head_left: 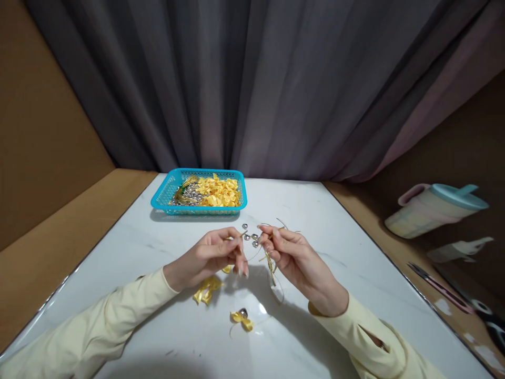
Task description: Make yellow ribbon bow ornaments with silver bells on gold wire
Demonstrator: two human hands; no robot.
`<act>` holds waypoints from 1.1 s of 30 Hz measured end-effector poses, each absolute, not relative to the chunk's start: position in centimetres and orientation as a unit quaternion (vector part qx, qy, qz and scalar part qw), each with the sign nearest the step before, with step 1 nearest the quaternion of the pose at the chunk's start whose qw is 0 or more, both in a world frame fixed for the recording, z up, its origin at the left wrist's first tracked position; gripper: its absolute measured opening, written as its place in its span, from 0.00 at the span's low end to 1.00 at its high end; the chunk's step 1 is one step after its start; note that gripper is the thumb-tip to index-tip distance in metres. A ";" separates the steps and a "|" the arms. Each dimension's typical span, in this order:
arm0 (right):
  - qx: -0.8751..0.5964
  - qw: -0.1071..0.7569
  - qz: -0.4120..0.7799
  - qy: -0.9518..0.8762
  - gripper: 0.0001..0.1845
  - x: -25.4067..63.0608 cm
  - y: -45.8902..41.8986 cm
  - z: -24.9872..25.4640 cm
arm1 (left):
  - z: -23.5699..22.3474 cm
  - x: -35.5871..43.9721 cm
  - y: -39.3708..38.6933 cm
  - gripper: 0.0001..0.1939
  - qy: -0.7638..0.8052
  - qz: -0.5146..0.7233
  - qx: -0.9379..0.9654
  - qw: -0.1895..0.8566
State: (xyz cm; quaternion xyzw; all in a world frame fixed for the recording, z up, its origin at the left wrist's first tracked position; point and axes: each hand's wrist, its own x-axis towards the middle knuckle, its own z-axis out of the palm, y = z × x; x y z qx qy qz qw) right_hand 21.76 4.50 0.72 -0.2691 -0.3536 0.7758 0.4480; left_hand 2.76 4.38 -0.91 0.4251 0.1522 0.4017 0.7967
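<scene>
Above the middle of the white table, my left hand (pixel 216 253) is closed in a pinch on the end of a thin gold cord (pixel 243 233). My right hand (pixel 298 259) grips several gold cords (pixel 270 267) between thumb and fingers, with loose ends hanging below and sticking out above. Between the hands, on the tabletop, lie several small shiny silver pieces (pixel 254 237). Yellow ribbon bows (pixel 207 289) rest under my left hand, one partly hidden. Closer to me is a yellow bow with a silver piece (pixel 243 313) and a thin cord on it.
A blue plastic basket (pixel 197 211) at the back holds yellow bows, silver pieces and gold cords. On the right ledge are a lidded tumbler (pixel 430 213), a white bottle (pixel 450 251), a pink-handled pointed tool (pixel 440 287) and a black-handled tool (pixel 491 318). A grey curtain (pixel 252 89) hangs behind.
</scene>
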 end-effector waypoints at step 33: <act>-0.323 0.186 0.742 -0.558 0.09 22.5 3.4 2.7 | 1.7 1.2 3.7 0.10 0.229 0.209 0.634 0.709</act>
